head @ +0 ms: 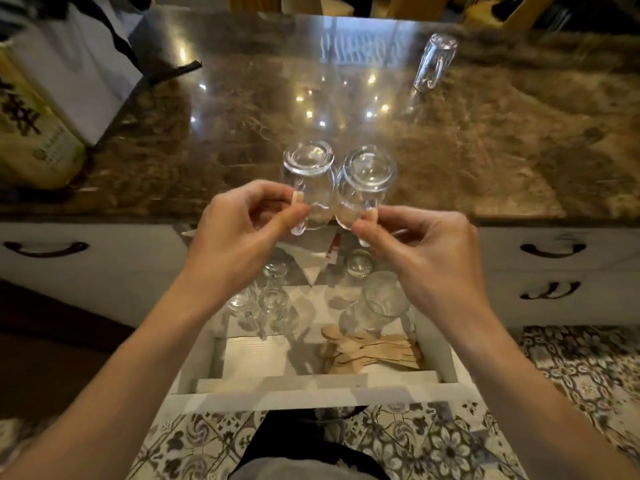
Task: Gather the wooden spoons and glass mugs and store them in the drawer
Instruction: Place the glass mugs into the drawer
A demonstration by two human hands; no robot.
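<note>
Two clear glass mugs hang upside down at the counter's front edge, over the open drawer (311, 396). My left hand (239, 233) pinches the handle of the left glass mug (308, 178). My right hand (419, 251) pinches the handle of the right glass mug (363, 185). The two mugs almost touch each other. A third glass mug (434, 60) stands upside down far back on the counter, right of centre. In the drawer's front right corner lies a pile of wooden spoons (370, 348), with several glasses (273, 303) behind them.
A brown marble counter (502, 140) runs across the view. A yellow printed box (31, 133) and a white bag (76, 71) stand at its left. Closed white drawers with dark handles (552, 249) flank the open drawer. A patterned tile floor (571, 368) lies below.
</note>
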